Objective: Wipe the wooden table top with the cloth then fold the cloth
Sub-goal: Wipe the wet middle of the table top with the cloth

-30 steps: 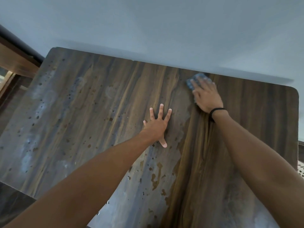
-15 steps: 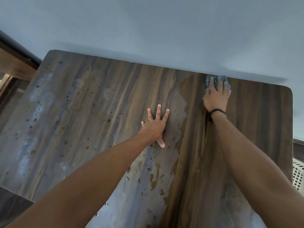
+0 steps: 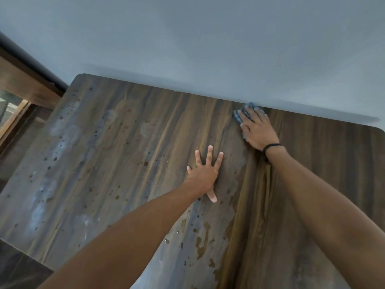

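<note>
The wooden table top (image 3: pixel 125 163) fills the head view, streaked with pale dust, dark spots and brown stains on its left and middle; its right part looks darker and cleaner. My right hand (image 3: pixel 257 130) presses a bunched blue-grey cloth (image 3: pixel 239 114) flat against the far edge of the table, next to the wall. Only the cloth's far and left parts show past my fingers. My left hand (image 3: pixel 205 173) lies flat on the middle of the table with fingers spread, holding nothing.
A plain grey wall (image 3: pixel 208 49) runs along the table's far edge. A wooden frame with glass (image 3: pixel 14 105) stands beyond the left edge. Dark floor (image 3: pixel 18 272) shows at the near left corner.
My right hand slid the cloth right along the far edge, then back left and slightly further toward the wall. My left hand stayed planted on the table.
</note>
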